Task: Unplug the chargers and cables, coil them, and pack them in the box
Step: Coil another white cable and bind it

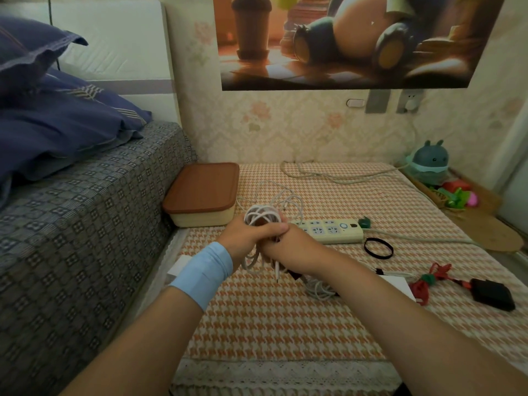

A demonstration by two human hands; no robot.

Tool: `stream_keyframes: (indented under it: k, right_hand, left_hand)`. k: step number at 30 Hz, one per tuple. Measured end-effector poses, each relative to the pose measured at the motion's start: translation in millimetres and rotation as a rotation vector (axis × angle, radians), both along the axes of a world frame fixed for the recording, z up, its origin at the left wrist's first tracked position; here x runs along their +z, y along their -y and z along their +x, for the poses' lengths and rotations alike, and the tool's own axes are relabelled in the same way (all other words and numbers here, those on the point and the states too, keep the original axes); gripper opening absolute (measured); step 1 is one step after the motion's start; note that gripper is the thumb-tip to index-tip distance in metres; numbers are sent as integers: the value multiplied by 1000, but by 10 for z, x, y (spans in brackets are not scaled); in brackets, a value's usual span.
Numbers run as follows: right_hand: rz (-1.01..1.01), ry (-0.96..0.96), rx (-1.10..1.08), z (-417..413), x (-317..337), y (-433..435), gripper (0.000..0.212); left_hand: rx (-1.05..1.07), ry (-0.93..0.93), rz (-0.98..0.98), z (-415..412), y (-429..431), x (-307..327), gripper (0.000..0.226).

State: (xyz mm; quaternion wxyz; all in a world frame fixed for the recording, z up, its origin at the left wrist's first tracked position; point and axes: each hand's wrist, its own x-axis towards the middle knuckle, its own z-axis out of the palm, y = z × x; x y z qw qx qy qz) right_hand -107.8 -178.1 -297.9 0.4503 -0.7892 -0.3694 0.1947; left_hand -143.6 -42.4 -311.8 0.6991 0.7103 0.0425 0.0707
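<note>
The desk (271, 324) holds one box (201, 192), one power strip (328, 230), one black band (378, 247) and one black charger (493, 292). White cables number two (a coiled cable (263, 214), a loose cable (320, 290)), plus one red cable (420, 287).

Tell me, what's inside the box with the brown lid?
Only the outside shows: the cream box sits closed under its brown lid. The lid covers the whole opening, so whatever is inside cannot be seen.
</note>
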Motion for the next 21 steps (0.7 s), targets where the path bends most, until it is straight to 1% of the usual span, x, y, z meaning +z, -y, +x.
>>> stream_keyframes:
  k: [2, 3, 5, 6, 7, 8, 9, 10, 11, 13, 15, 18, 21]
  right_hand:
    - [28, -139, -4, 48, 6, 21, 4]
    - [35, -215, -6, 83, 5, 50, 16]
    - [71, -408, -15, 158, -4, 114, 43]
    - [79, -471, -30, 178, 2, 156, 51]
    - [69, -485, -48, 194, 11, 195, 55]
    - [41, -442, -81, 203, 28, 243, 54]
    - [16, -353, -150, 230, 29, 277, 52]
    - [21, -228, -218, 246, 38, 306, 48]
    - [44, -85, -275, 259, 48, 323, 41]
    - [136, 216, -294, 220, 89, 325, 27]
    - [157, 413, -229, 160, 121, 301, 21]
    - [90, 536, -133, 142, 60, 219, 22]
    - [8, 626, -157, 199, -14, 166, 31]
  left_hand:
    - [53, 2, -68, 25, -24, 22, 33]
    - [43, -1, -125, 30, -41, 39, 27]
    - [6, -24, -267, 30, -95, 62, 22]
    - [2, -28, -311, 27, -132, 65, 22]
    - [16, -28, -318, 19, -170, 68, 19]
    - [46, -30, -268, 15, -204, 55, 15]
    - [75, -41, -210, 9, -228, 36, 10]
    - [85, -44, -134, 3, -243, 17, 8]
    - [74, -46, -58, -3, -234, 4, 12]
    - [-6, -39, 60, 3, -162, -12, 31]
    - [-101, -8, 115, 12, -48, -2, 55]
    - [-178, 79, 267, 33, 61, 8, 78]
    - [-226, 65, 399, 27, 143, 15, 102]
